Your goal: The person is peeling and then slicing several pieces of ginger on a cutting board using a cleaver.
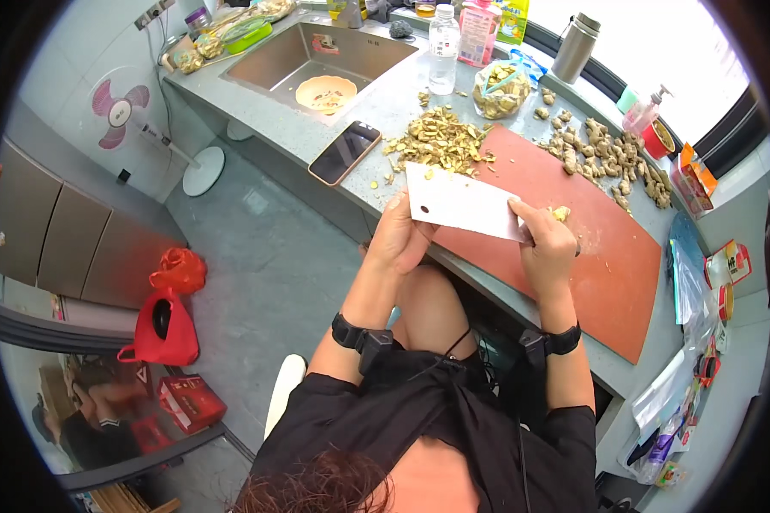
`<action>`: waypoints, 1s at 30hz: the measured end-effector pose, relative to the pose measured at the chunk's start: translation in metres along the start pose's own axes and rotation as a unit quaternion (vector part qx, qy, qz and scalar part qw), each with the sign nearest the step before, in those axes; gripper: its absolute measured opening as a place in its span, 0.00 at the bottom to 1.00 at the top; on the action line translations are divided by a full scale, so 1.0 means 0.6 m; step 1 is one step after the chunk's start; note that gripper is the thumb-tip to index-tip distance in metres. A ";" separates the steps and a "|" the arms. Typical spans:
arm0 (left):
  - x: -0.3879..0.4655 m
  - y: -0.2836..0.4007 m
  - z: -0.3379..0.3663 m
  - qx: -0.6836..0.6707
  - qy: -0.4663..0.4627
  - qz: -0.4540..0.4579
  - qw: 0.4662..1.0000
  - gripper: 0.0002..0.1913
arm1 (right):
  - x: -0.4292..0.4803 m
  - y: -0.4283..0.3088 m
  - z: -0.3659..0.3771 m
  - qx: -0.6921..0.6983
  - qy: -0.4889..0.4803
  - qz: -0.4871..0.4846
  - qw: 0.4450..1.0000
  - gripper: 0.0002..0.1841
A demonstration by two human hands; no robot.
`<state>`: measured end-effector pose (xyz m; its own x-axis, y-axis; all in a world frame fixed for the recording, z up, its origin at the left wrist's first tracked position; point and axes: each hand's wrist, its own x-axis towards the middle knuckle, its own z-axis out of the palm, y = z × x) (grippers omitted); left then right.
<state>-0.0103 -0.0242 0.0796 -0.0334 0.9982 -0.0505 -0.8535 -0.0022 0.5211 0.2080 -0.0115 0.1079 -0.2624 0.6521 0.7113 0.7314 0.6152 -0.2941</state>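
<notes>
A broad-bladed cleaver is held up over the front edge of the counter, its flat face towards me and a hole near its left end. My right hand grips it at the handle end, thumb on the blade; most of the handle is hidden in the fist. At the blade's left end, my left hand holds it with the thumb at the edge and the fingers behind. Just beyond my right knuckles shows a piece of ginger. Sliced ginger is heaped behind the cleaver, partly on the reddish-brown cutting board.
Whole ginger roots lie along the board's far side. A smartphone rests near the counter edge, left of the slices. Behind them stand a water bottle and a bag of ginger slices. The sink holds an orange bowl.
</notes>
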 end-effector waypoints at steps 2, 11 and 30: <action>-0.006 -0.004 -0.001 0.007 0.012 -0.005 1.000 0.16 | 0.001 -0.010 -0.003 -0.014 -0.017 -0.025 0.999 0.21; -0.002 -0.005 -0.016 0.029 -0.004 0.008 1.000 0.16 | 0.003 -0.008 -0.001 0.013 -0.010 -0.028 0.999 0.21; -0.007 0.001 0.003 0.046 0.013 -0.003 0.999 0.16 | 0.004 -0.012 -0.012 -0.030 -0.008 -0.040 0.999 0.21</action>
<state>-0.0096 -0.0280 0.0818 -0.0423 0.9962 -0.0761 -0.8018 0.0115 0.5974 0.2067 -0.0171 0.1162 -0.3303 0.6095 0.7207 0.7443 0.6377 -0.1983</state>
